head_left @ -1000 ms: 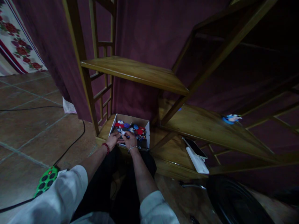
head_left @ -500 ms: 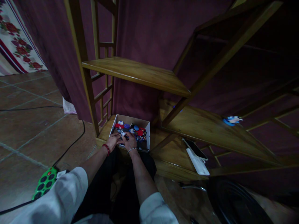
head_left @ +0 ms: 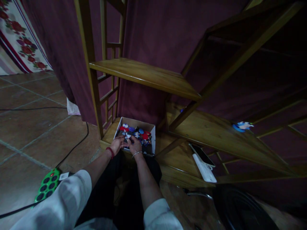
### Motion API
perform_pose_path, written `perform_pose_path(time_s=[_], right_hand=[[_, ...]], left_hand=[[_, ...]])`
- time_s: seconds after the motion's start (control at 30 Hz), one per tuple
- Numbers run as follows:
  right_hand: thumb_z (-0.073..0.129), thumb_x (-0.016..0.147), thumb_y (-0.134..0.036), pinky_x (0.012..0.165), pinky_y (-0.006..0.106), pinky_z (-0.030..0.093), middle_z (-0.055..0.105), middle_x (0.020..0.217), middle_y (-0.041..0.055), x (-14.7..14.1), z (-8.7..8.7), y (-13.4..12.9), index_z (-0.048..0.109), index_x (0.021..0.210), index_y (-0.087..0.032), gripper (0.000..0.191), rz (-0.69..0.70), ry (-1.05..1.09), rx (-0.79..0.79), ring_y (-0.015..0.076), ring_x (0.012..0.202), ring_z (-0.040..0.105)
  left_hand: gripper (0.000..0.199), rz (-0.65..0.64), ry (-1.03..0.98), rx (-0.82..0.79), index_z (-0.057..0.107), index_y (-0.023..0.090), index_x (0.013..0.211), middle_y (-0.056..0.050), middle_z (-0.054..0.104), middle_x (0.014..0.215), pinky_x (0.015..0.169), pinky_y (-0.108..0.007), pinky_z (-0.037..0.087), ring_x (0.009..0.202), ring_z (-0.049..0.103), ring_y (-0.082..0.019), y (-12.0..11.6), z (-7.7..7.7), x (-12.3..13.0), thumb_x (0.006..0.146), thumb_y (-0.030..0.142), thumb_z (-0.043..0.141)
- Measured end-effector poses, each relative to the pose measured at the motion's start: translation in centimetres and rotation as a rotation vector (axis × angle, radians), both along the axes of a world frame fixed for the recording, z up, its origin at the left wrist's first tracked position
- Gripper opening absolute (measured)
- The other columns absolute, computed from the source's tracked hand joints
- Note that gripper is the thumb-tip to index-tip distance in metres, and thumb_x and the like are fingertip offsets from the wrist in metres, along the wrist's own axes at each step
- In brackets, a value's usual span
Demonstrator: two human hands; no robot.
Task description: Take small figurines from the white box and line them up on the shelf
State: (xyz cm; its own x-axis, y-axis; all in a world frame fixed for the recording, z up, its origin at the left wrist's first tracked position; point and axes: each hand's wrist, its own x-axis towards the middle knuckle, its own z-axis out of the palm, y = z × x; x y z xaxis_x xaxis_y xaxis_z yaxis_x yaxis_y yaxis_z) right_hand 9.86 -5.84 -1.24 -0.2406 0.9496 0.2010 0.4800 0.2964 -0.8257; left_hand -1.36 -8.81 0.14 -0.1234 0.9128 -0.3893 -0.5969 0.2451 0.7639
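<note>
A white-rimmed cardboard box point(head_left: 153, 135) on the low shelf holds several small, colourful figurines with red, blue, white and black parts. Over its near side, my two hands meet around a small white-and-dark figurine point(head_left: 128, 136). My right hand point(head_left: 135, 146), with a silvery bracelet at the wrist, pinches it between thumb and fingers. From the other side my left hand point(head_left: 117, 144), wearing a red beaded bracelet, has its fingers closed in on the same figurine. The fingers partly hide its shape.
A wooden shelf board point(head_left: 146, 75) juts out above the box. To the right, a figurine on a blue base point(head_left: 242, 126) stands on another shelf point(head_left: 216, 137). A phone point(head_left: 202, 154) leans by a white object point(head_left: 203, 168). A green power strip point(head_left: 48, 184) lies on the floor.
The view has shifted slightly, so the shelves sit a little further right. Both hands stay at the box around the small figurine, with only slight finger movement.
</note>
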Motion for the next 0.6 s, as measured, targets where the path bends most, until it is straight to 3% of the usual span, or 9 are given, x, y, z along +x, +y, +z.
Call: perform_pose_path(time_s=[0.2, 0.6], right_hand=[[0.047, 0.073, -0.016, 0.081, 0.031, 0.045, 0.065, 0.093, 0.0046, 0.03, 0.27, 0.0, 0.063, 0.095, -0.019, 0.027, -0.043, -0.051, -0.006, 0.0174, 0.087, 0.059], [0.05, 0.072, -0.017, 0.085, 0.031, 0.045, 0.065, 0.096, 0.0023, 0.09, 0.7, -0.15, 0.062, 0.095, -0.022, 0.027, -0.055, 0.131, -0.084, 0.0158, 0.092, 0.059]], left_hand=[[0.026, 0.013, -0.012, -0.014, 0.05, 0.007, 0.096, -0.004, 0.06, 0.065, 0.061, -0.033, 0.054, 0.056, 0.061, -0.014, -0.06, 0.22, 0.01, 0.072, 0.001, 0.043], [0.027, -0.016, 0.032, -0.028, 0.048, 0.008, 0.102, -0.006, 0.062, 0.07, 0.06, -0.032, 0.053, 0.056, 0.063, -0.015, 0.01, -0.06, 0.09, 0.076, 0.004, 0.041]])
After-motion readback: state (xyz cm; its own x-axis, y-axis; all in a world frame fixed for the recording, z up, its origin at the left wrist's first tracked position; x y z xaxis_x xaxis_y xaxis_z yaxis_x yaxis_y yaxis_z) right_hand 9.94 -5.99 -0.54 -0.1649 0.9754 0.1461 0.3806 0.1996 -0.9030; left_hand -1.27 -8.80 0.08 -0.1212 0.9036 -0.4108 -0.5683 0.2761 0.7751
